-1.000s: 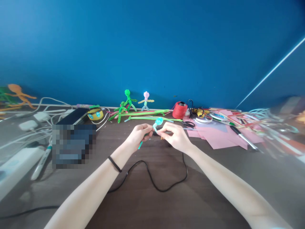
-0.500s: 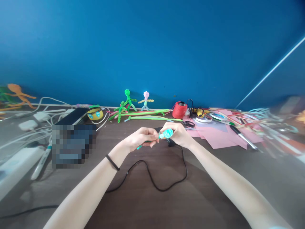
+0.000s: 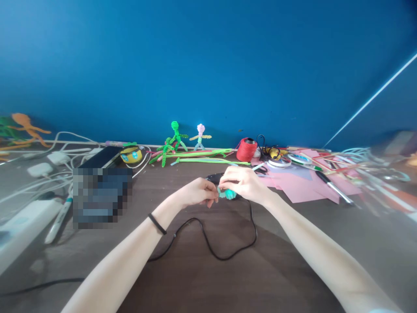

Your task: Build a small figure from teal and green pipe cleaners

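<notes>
Left hand (image 3: 197, 192) is closed to a narrow pinch on the pale end of a turquoise piece (image 3: 230, 194), its fingers curled. Right hand (image 3: 244, 182) grips the same piece, thumb and fingertips close together, almost touching the left hand's. The piece is held up between the two hands over the tabletop (image 3: 208, 287), its rounded turquoise part just below the right fingers; how much more the hands hide, I cannot tell. A pale strip (image 3: 259, 166) sticks out behind the right hand.

Just behind the hands sits a black object (image 3: 214, 178), partly covered. A black cable (image 3: 221, 259) loops across the tabletop nearer the person. Farther back, a green figure (image 3: 175, 126) and a pink figure (image 3: 201, 129) stand near the wall (image 3: 208, 65), with green stems (image 3: 211, 161) lying in front of them. To the right, a red spool (image 3: 246, 150) stands near pink paper (image 3: 298, 191).
</notes>
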`<state>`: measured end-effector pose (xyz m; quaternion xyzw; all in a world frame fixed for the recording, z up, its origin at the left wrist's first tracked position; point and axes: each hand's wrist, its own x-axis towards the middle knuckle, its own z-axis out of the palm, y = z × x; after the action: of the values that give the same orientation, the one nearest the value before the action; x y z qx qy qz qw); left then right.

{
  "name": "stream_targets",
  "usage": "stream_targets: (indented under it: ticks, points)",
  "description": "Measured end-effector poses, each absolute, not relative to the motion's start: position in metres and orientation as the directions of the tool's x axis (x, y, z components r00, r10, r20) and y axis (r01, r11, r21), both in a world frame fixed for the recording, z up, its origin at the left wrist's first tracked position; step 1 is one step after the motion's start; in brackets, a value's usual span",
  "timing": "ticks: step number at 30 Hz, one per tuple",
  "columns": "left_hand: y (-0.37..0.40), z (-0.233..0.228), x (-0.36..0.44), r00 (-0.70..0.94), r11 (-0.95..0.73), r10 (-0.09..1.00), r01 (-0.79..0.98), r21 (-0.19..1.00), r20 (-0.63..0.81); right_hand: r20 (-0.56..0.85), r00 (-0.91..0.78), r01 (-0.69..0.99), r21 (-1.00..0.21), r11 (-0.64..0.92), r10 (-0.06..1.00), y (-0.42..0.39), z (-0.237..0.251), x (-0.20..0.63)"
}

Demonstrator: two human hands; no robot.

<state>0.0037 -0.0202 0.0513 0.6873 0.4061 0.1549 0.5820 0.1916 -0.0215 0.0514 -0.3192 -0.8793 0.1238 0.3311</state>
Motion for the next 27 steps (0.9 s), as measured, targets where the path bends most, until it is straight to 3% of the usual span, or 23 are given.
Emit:
stream_targets:
  ticks: [6, 10, 20, 24, 27]
  points:
    - [-0.015, 0.038, 0.008, 0.403, 0.130, 0.889, 0.237, 0.963, -0.219, 0.626, -0.580, 0.578, -0.134, 0.805, 0.521, -0.024, 0.046, 0.186]
    - [-0.015, 0.036, 0.010, 0.310, 0.153, 0.935, 0.083, 0.985, -0.172, 0.669, -0.547, 0.603, -0.101, 0.791, 0.503, -0.027, 0.041, 0.181]
    - [-0.009, 0.038, 0.006, 0.333, 0.151, 0.939, -0.158, 0.976, -0.091, 0.600, -0.396, 0.494, -0.498, 0.712, 0.695, -0.023, 0.037, 0.182]
    - [-0.008, 0.040, 0.002, 0.402, 0.193, 0.910, -0.206, 0.959, -0.097, 0.450, -0.378, 0.458, -0.669, 0.586, 0.809, -0.020, 0.038, 0.184]
    - [-0.007, 0.042, -0.002, 0.480, 0.234, 0.872, -0.229, 0.945, -0.099, 0.240, -0.432, 0.397, -0.815, 0.422, 0.870, -0.018, 0.039, 0.187]
